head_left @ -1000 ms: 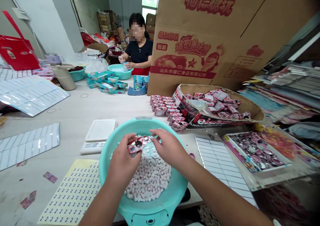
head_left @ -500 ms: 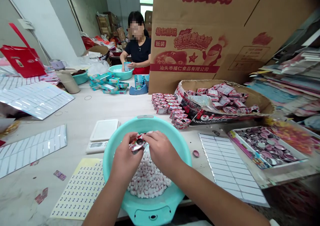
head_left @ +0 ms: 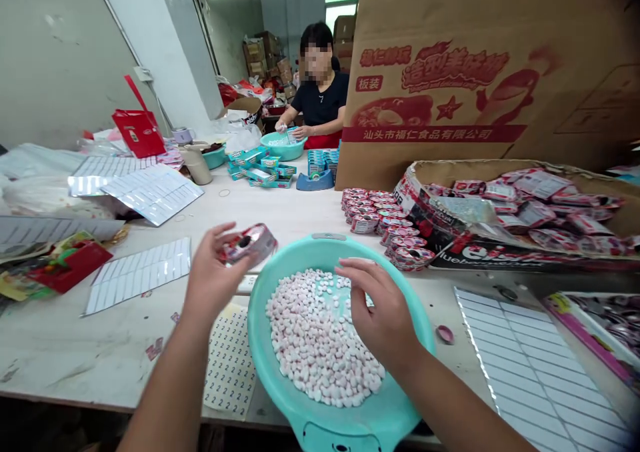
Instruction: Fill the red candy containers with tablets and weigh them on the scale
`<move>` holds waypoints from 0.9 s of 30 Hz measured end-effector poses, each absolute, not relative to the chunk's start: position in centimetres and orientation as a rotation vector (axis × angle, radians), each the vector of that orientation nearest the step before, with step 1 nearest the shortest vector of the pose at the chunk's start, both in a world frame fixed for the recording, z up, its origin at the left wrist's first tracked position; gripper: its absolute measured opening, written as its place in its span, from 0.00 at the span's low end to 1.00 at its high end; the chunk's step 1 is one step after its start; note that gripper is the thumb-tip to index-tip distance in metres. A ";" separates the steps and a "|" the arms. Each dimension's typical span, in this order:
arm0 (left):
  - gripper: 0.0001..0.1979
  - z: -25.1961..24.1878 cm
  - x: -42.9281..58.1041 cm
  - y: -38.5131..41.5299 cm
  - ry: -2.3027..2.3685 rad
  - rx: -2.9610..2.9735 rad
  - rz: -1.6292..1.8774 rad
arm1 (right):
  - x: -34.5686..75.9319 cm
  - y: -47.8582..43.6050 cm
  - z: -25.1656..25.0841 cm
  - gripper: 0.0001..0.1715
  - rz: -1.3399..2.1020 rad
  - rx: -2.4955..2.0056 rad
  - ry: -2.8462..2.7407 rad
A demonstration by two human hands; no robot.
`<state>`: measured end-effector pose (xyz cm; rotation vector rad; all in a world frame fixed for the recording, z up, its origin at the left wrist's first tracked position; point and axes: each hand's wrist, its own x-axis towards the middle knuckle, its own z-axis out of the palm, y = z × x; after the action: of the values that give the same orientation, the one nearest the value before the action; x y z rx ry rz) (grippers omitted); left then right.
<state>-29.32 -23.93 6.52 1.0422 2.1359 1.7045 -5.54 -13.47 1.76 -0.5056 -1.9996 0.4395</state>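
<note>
My left hand point(head_left: 216, 282) is closed around a small red-and-white printed candy box point(head_left: 257, 242) with a dark round opening. It holds the box tilted over the table, just left of the turquoise basin point(head_left: 260, 365). Small white candies point(head_left: 325, 352) lie heaped in the basin, and its bottom shows through in one patch. Over the basin's right side hovers my right hand point(head_left: 377, 302), fingers loosely bent and the thumb apart from them, with nothing visible in between. The digital scale point(head_left: 246, 284) is mostly hidden behind my left hand and the box.
Several filled-looking candy boxes point(head_left: 383, 222) stand in rows before a large carton point(head_left: 435, 99). An open box of more packs point(head_left: 555, 202) is at right. Sticker sheets point(head_left: 540, 365) flank the basin, beside a pink cap point(head_left: 445, 334). A co-worker point(head_left: 320, 99) handles a blue pack opposite.
My left hand has carried the candy box left, out from over the basin. My right hand has let go of it and stays above the candies. The view has turned left.
</note>
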 end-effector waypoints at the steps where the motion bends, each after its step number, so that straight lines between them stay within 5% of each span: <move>1: 0.37 6.8 -31.5 -23.9 2.227 1.085 1.638 | -5.6 -13.5 1.7 0.21 0.441 -0.511 -2.004; 9: 0.41 1.4 -41.6 -20.4 1.971 1.271 1.116 | -6.1 -12.2 0.0 0.20 0.614 -0.645 -2.411; 13: 0.50 -0.5 -43.7 -21.6 1.893 1.247 1.349 | -5.9 -11.6 -0.5 0.21 0.738 -0.874 -2.613; 19: 0.29 -3.4 -46.4 -26.4 1.794 0.693 1.953 | -5.5 -11.7 -0.8 0.35 1.151 -1.172 -3.051; 27: 0.29 -6.6 -47.6 -27.3 1.828 0.582 1.741 | -5.3 -11.7 -1.9 0.42 1.267 -0.983 -3.103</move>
<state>-47.62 -27.28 -6.62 0.5820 1.8276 1.7407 -5.31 -11.70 -1.87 -0.9834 -3.1030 1.2674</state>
